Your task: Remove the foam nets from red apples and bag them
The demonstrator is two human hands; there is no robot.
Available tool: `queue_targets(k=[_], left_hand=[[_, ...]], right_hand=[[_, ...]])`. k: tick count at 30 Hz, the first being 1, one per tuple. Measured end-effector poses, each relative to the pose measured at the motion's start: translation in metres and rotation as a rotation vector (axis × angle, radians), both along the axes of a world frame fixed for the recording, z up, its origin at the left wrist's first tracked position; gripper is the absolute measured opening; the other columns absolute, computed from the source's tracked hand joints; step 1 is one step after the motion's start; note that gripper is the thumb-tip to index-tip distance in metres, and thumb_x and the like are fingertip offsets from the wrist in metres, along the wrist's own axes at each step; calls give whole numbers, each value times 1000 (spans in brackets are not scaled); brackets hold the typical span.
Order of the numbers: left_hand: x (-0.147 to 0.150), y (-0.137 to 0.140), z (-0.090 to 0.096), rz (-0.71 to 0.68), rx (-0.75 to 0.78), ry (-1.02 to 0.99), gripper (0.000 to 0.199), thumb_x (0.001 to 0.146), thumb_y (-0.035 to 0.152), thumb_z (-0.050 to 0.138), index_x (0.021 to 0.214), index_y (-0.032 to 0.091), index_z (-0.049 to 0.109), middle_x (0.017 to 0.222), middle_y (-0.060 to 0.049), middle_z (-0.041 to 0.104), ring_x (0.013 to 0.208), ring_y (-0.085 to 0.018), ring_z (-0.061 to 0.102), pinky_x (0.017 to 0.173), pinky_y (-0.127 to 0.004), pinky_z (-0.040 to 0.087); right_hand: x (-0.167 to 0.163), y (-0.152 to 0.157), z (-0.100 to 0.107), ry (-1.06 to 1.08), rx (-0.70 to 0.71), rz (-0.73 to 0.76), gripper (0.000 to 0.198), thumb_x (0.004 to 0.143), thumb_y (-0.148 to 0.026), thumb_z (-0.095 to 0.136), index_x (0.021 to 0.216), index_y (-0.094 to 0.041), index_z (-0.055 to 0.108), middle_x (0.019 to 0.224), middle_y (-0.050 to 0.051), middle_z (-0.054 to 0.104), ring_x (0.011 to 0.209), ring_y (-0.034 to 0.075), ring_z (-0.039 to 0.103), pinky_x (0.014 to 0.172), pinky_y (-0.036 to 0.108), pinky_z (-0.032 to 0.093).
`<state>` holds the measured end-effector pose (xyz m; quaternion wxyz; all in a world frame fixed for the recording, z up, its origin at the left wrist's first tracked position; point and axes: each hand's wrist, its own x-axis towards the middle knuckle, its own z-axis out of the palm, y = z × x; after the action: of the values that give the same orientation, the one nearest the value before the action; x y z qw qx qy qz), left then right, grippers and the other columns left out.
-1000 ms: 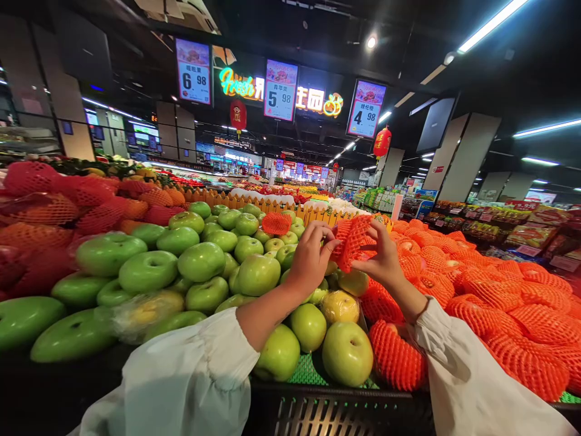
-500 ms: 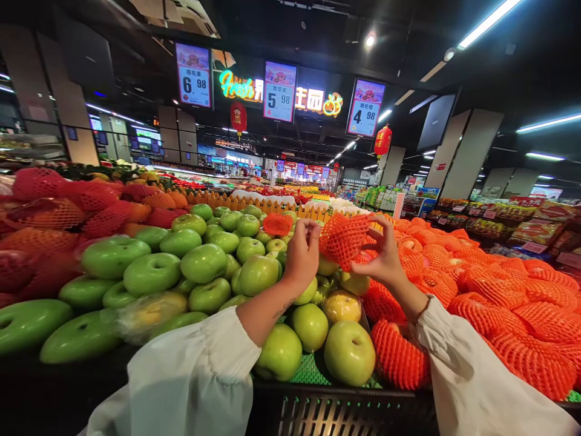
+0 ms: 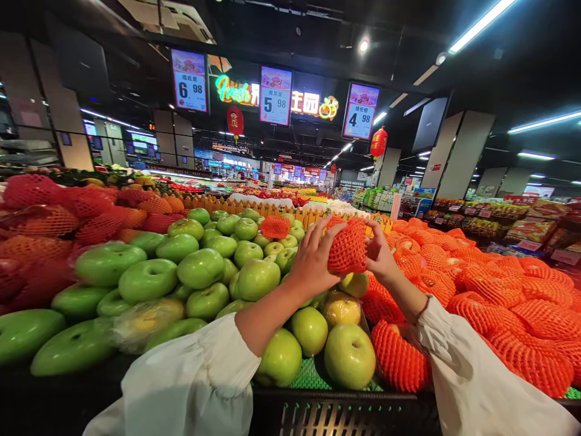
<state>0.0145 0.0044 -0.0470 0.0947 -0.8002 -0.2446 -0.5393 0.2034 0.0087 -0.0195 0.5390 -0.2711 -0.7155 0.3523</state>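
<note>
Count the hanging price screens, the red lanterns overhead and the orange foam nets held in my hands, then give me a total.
Price screens: 3
Red lanterns: 2
Orange foam net, held between the left hand and the right hand: 1
Total: 6

Loose white sleeves (image 3: 190,375); gathered cuffs; bare hands

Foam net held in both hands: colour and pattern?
Orange foam net, diamond-mesh pattern, held between left hand and right hand; head view.
</note>
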Motion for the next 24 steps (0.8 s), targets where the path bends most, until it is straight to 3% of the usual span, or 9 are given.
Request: queue_targets(k=[3, 6, 9, 11, 13, 16, 19, 24], left_hand=[[-1, -1, 0, 62, 59, -42, 90, 67, 31, 87, 143, 21, 40, 149, -16, 46, 139, -37, 43, 118, -54, 35], [-1, -3, 0, 75, 113, -62, 95, 62, 30, 91, 141, 21, 39, 145, -16, 49, 134, -37, 48, 116, -53, 39], [-1, -4, 0, 24, 104, -77, 99, 59, 23, 92, 141, 22, 36, 142, -15, 49, 132, -34, 51, 113, -51, 44], [-1, -3, 0, -2, 84, -78, 100, 59, 19, 92, 141, 24, 34, 143, -14, 46, 133, -34, 51, 113, -49, 46], [0, -3, -1, -8, 74, -72, 100, 61, 18, 91, 142, 25, 33, 143, -14, 44, 134, -34, 50, 113, -49, 46], [0, -1, -3, -5, 105, -69, 95, 67, 19, 88, 144, 24, 31, 144, -16, 41, 136, -34, 47, 115, -50, 44], [1, 1, -5, -14, 157, -45, 84, 80, 27, 80, 147, 21, 30, 145, -19, 39, 137, -35, 44, 117, -51, 41], [2, 1, -6, 2, 179, 25, 85, 89, 32, 71, 157, 17, 21, 152, -23, 33, 143, -36, 36, 118, -55, 37]], right_hand=[[5, 5, -2, -54, 12, 3, 99, 53, -61, 87, 123, -29, 25, 104, 7, 61, 87, 18, 63, 72, 30, 53], [11, 13, -3, 4, 175, -85, 84, 56, -63, 85, 116, -27, 37, 110, 7, 55, 97, 18, 58, 82, 30, 52], [13, 16, -4, 123, 303, -202, 77, 54, -54, 87, 110, -26, 42, 118, 6, 49, 112, 18, 52, 92, 28, 50], [11, 12, -4, 167, 243, -146, 75, 59, -56, 80, 118, -28, 43, 129, 6, 48, 123, 20, 50, 101, 32, 50], [7, 6, -5, 134, 124, 2, 76, 67, -69, 65, 127, -28, 44, 135, 8, 50, 131, 24, 49, 110, 41, 48], [1, -1, -6, -95, 44, 120, 99, 59, -87, 65, 132, -23, 49, 132, 12, 56, 131, 30, 53, 116, 50, 44], [-4, -4, -6, -252, 125, 52, 111, 45, -72, 88, 136, -21, 49, 131, 14, 58, 132, 32, 54, 123, 49, 38], [-3, -5, -1, -173, 241, -135, 94, 55, -49, 91, 133, -19, 46, 131, 14, 59, 124, 27, 60, 115, 45, 48]])
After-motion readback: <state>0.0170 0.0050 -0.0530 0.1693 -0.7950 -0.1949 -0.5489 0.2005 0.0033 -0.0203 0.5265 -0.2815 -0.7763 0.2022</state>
